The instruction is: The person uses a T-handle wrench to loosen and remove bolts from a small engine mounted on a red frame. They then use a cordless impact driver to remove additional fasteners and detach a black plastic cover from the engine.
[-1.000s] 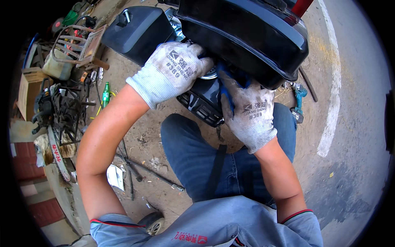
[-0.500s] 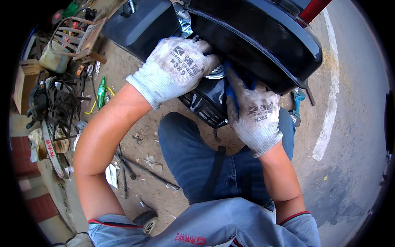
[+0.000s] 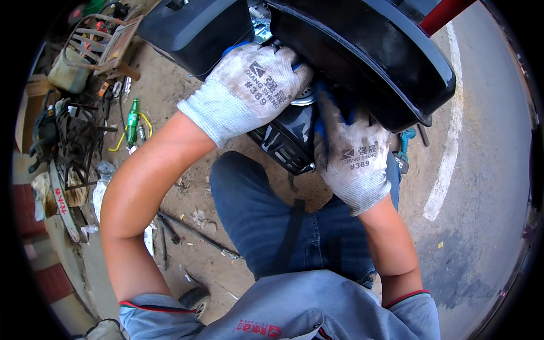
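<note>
A small engine with black housings fills the top middle. My left hand (image 3: 252, 88), in a grey-white glove with a blue palm side, reaches between a black box-shaped cover (image 3: 195, 37) and a large glossy black tank (image 3: 362, 59). Its fingers are curled in; their tips, and whatever they grip, are hidden. My right hand (image 3: 354, 150), gloved alike, reaches up beneath the tank's near edge with thumb and fingers apart, fingertips out of sight. Between the hands show a silver round part (image 3: 306, 97) and a black slotted cover (image 3: 288, 147).
A red bar (image 3: 445, 17) rises behind the tank. On the ground to the left are a green bottle (image 3: 132, 120), a chainsaw (image 3: 62, 201), a wooden chair (image 3: 116, 45) and a long dark rod (image 3: 201, 235). A teal power tool (image 3: 405, 141) lies right of my knee.
My view has shifted slightly, so the engine sits a little farther right. My left hand has turned slightly at the same spot; the right hand stays under the tank.
</note>
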A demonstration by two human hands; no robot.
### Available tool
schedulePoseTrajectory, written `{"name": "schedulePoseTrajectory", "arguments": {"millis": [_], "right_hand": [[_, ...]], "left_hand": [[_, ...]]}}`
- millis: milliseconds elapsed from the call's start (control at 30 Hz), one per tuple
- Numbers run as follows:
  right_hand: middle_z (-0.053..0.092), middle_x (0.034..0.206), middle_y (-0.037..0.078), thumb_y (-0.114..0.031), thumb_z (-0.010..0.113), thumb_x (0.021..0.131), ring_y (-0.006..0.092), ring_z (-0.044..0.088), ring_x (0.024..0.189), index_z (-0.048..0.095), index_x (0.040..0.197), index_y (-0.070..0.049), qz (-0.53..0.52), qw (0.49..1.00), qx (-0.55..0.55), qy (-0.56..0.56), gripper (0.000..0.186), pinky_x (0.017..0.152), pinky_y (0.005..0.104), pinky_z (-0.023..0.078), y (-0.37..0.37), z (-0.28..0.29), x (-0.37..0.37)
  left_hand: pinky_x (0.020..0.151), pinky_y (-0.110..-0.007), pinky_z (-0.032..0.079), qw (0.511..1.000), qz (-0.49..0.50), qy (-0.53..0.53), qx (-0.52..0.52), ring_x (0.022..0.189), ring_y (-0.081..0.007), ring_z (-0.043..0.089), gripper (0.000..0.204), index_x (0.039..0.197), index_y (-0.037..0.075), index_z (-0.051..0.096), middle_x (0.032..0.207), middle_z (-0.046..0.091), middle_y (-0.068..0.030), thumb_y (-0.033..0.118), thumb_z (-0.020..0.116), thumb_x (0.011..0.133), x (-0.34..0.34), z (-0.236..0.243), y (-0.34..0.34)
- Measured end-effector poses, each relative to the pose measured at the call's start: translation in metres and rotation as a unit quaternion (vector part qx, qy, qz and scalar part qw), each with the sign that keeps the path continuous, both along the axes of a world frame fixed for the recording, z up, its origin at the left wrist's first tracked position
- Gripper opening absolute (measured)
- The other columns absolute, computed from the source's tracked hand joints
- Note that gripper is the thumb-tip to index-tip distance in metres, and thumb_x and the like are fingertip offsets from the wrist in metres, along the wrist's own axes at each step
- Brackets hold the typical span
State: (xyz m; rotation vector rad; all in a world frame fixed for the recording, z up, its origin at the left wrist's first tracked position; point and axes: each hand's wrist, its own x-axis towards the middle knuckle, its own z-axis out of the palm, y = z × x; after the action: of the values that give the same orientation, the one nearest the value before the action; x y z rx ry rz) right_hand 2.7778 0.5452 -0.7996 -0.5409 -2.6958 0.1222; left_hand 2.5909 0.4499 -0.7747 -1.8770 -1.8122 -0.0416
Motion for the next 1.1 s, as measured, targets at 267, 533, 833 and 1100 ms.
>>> {"name": "schedulePoseTrajectory", "arguments": {"millis": [267,533,833,1100], "right_hand": [[0.052,0.115,0.026,-0.018,0.068,0.076,0.0413,0.053,0.101,0.059,0.135,-0.019,0.025,0.999,-0.032,0.031,0.059,0.089,0.0515,0.044,0.004,-0.006,0.005],[0.059,0.109,0.019,-0.018,0.07,0.078,0.034,0.064,0.096,0.064,0.13,-0.021,0.033,0.999,0.007,-0.001,0.052,0.079,0.0471,0.053,0.006,0.002,0.002],[0.053,0.122,0.026,-0.024,0.07,0.076,0.0418,0.055,0.106,0.05,0.139,-0.006,0.015,1.0,-0.007,0.02,0.069,0.089,0.0527,0.047,0.008,-0.009,-0.003],[0.055,0.117,0.024,-0.022,0.07,0.076,0.0411,0.057,0.103,0.057,0.132,-0.006,0.008,0.998,-0.022,0.055,0.059,0.086,0.0525,0.048,0.008,-0.011,-0.002]], "left_hand": [[0.079,-0.037,0.054,0.999,-0.019,-0.026,0.016,0.085,-0.021,0.068,0.016,0.098,0.016,0.067,0.091,0.065,-0.0044,0.02,0.057,0.086,-0.003,0.002,-0.001],[0.079,-0.037,0.054,1.0,0.021,0.002,-0.006,0.085,-0.0217,0.068,0.015,0.098,0.015,0.066,0.09,0.065,-0.0066,0.019,0.058,0.086,0.008,0.006,-0.003],[0.087,-0.038,0.052,0.999,0.013,-0.036,-0.018,0.097,-0.0239,0.066,0.031,0.113,0.017,0.066,0.105,0.065,-0.0059,0.015,0.059,0.084,0.005,0.014,-0.004],[0.093,-0.041,0.052,0.975,0.058,-0.212,0.04,0.11,-0.033,0.064,0.055,0.127,0.011,0.063,0.126,0.063,-0.0132,-0.003,0.069,0.074,0.03,0.025,-0.048]]}}
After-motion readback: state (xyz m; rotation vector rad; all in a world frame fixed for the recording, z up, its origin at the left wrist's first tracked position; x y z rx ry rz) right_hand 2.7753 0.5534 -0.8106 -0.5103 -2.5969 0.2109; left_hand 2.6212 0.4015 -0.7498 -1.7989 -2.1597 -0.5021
